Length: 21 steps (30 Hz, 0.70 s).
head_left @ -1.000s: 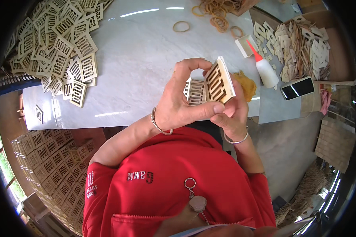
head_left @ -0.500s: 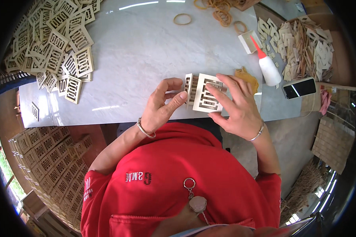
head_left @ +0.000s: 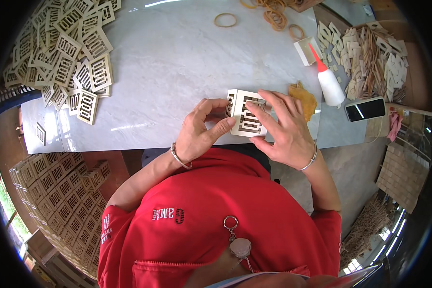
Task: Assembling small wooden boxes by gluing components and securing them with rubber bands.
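Near the front edge of the table, both hands hold a small pale wooden lattice box (head_left: 248,126), its sides cut through with slots. My left hand (head_left: 199,127) grips the left side between thumb and fingers. My right hand (head_left: 288,129) lies over the right part, fingers spread across the slotted top panel and the thumb at the near edge. That panel meets the left side panel along an edge. The fingers hide the box's right side. A yellow-brown cloth (head_left: 303,100) lies just beyond my right hand, with a white glue bottle (head_left: 330,87) with a red nozzle to its right.
Slotted wooden panels (head_left: 65,48) are heaped at the far left; one panel (head_left: 41,134) lies alone. Rubber bands (head_left: 275,20) lie at the back. Right are a small box (head_left: 303,52), a phone (head_left: 365,110) and a bin of wood pieces (head_left: 429,101). Finished lattice boxes (head_left: 57,192) are stacked lower left.
The slotted panel under my right hand has moved left against the side panel, closing the gap between them. My left hand has shifted slightly right with its thumb now at the joined edge.
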Each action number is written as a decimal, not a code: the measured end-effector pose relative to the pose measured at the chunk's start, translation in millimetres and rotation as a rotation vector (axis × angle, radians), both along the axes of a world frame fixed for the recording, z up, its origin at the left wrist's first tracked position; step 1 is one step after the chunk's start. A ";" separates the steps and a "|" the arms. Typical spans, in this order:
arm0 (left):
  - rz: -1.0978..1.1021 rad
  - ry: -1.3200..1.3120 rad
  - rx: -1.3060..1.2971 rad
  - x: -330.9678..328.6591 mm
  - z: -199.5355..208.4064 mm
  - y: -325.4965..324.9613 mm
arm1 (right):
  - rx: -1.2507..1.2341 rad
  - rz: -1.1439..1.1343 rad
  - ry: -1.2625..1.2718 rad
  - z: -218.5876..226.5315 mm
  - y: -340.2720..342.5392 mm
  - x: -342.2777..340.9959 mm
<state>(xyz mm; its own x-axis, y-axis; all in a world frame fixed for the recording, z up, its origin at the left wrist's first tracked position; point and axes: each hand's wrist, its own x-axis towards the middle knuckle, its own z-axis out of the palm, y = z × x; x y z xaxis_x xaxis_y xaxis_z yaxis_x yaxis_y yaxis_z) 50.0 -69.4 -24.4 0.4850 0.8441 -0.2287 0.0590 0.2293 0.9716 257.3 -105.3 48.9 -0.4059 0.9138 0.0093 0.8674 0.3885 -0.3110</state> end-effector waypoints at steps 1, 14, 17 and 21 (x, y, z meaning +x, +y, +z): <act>0.001 0.000 0.013 0.0 -1.3 -0.4 | -0.001 0.000 0.001 -0.1 0.2 -0.2; 0.002 0.034 -0.001 1.2 -3.8 0.1 | -0.054 -0.129 0.302 -7.8 -5.0 17.8; 0.007 0.047 -0.002 1.5 -2.1 0.6 | -0.228 -0.423 0.730 -27.1 -21.0 20.7; 0.002 0.030 -0.059 1.1 -2.5 1.8 | -0.520 -0.591 1.227 -48.5 -27.2 11.5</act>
<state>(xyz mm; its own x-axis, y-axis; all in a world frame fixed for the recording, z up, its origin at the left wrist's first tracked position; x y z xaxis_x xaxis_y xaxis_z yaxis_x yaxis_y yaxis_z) 51.1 -67.6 -26.9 0.4751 0.8299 -0.2924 0.0871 0.2864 0.9542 268.8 -132.5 0.4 0.0417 0.9496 -0.3107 -0.0516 -0.3085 -0.9498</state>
